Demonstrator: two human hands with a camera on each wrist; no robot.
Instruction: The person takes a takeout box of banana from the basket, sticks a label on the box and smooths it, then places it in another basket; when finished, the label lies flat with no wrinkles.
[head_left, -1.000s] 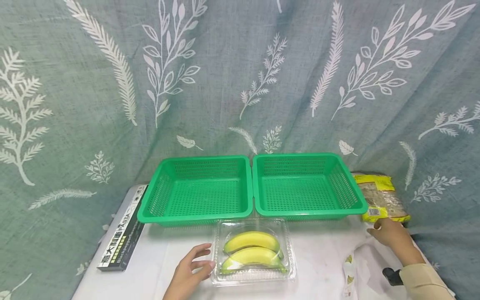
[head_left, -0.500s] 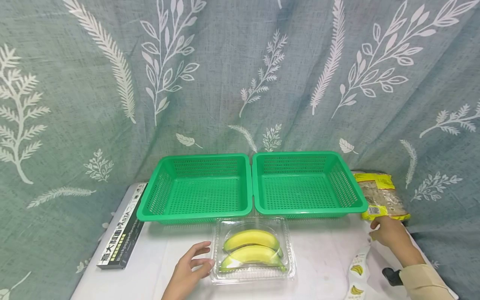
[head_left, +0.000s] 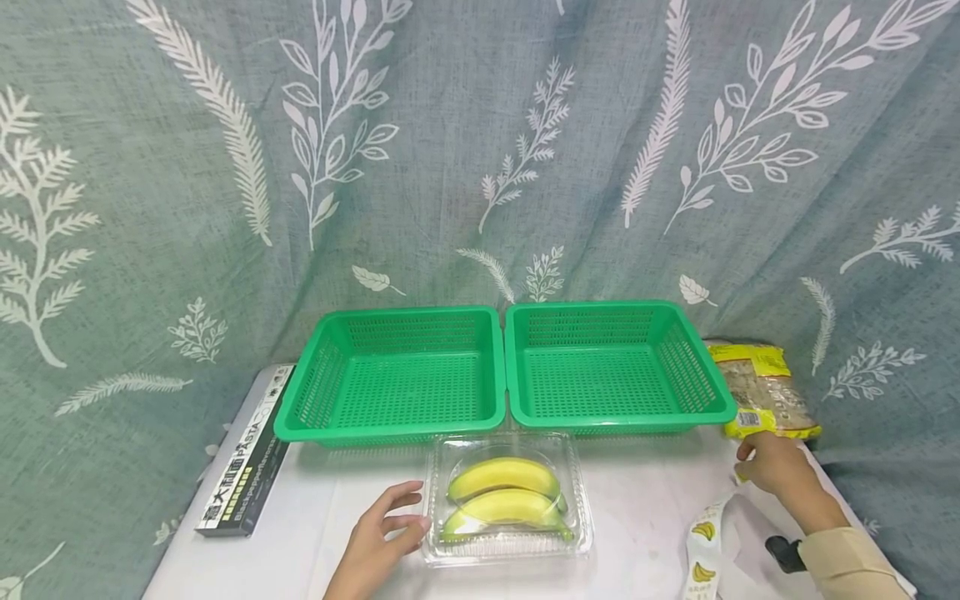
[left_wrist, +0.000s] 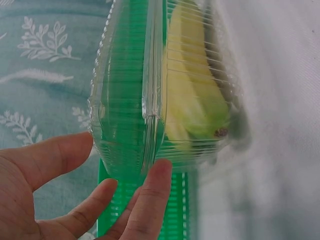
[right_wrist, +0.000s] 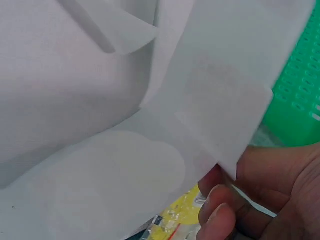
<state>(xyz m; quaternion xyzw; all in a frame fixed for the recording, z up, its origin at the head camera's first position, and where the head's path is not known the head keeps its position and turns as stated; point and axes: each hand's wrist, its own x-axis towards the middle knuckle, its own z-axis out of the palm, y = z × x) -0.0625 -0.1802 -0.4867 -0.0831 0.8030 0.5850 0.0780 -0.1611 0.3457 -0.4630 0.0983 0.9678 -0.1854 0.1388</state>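
A clear plastic clamshell box (head_left: 581, 500) with two bananas (head_left: 504, 510) inside lies closed in front of the baskets. At its left side is my left hand (head_left: 382, 533), thumb and fingers spread and loosely bent. In the left wrist view a fingertip (left_wrist: 159, 172) appears to touch the box's rim. My right hand (head_left: 780, 471) pinches a white strip of banana-printed stickers (head_left: 705, 533) at the right of the table. That strip hangs down toward the front edge; the right wrist view shows its pale backing (right_wrist: 215, 90) curling from between thumb and fingers.
Two green baskets (head_left: 501, 417) stand side by side at the back. A black-and-white pasta box (head_left: 243, 467) lies to the left, and a yellow-labelled food bag (head_left: 765, 392) to the right, behind my right hand. A patterned curtain (head_left: 480, 150) hangs behind.
My right hand has lifted the sticker strip and turned it, so the banana prints face the head camera; the strip then swung slightly left. My left hand and the clamshell box stay put.
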